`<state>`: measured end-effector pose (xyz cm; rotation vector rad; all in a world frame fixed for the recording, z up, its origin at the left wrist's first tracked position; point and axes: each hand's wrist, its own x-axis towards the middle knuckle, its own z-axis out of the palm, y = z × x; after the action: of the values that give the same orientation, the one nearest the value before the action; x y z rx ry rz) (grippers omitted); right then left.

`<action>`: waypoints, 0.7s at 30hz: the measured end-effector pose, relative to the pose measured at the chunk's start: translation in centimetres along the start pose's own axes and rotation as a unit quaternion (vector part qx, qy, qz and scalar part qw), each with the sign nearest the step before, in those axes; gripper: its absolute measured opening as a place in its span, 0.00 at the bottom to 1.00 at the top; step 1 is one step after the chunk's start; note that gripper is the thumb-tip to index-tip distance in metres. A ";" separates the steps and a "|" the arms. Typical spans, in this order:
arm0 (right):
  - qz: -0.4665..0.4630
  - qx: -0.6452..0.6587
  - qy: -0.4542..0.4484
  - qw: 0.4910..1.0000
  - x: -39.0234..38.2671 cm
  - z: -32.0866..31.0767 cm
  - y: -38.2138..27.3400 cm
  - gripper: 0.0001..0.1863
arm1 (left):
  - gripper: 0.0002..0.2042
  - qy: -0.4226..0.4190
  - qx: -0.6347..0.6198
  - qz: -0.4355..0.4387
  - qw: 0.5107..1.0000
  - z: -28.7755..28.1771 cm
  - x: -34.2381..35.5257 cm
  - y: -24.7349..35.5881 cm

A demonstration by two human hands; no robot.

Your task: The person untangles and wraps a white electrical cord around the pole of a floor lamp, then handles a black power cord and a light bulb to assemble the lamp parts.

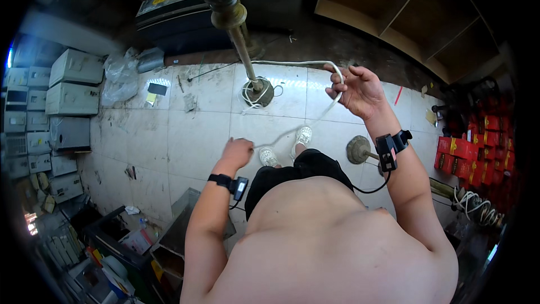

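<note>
A white power cord (295, 62) runs across the floor behind the tall metal lamp stand (229, 18) and up to my right hand (359, 91). There it bends over the curled fingers, while the thumb is raised. From that hand the cord drops, blurred, toward my left hand (239, 152), which is closed around its other stretch above my left shoe. More white cord lies looped about the stand's round base (266, 97), straight ahead of me. Both wrists carry black straps with small devices.
Pale grey cases (73, 99) are stacked at the left, near a clear plastic bag (120, 81). Red boxes (462, 155) pile up at the right. A second round base (358, 150) stands beside my right shoe. Wooden shelving (360, 19) lies at the far right.
</note>
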<state>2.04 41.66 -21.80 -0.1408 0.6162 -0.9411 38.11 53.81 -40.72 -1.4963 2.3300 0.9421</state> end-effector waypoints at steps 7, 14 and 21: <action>-0.113 0.035 -0.063 0.991 1.3 -3.6 2.4 0.34 | 0.11 0.200 -0.334 -0.147 0.910 -11.5 -14.0 3.8; 0.071 -0.542 -0.184 0.817 6.1 3.0 12.9 0.48 | 0.21 0.287 -0.650 0.182 0.679 -22.9 -21.7 9.8; -0.219 -0.664 -0.205 0.685 7.7 5.1 24.4 0.47 | 0.25 0.218 -0.778 0.307 0.503 -30.5 -21.9 13.7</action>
<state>25.53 49.32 -30.02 -1.8449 0.7471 -0.6843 40.90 54.91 -0.90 -0.9409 1.8530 3.9441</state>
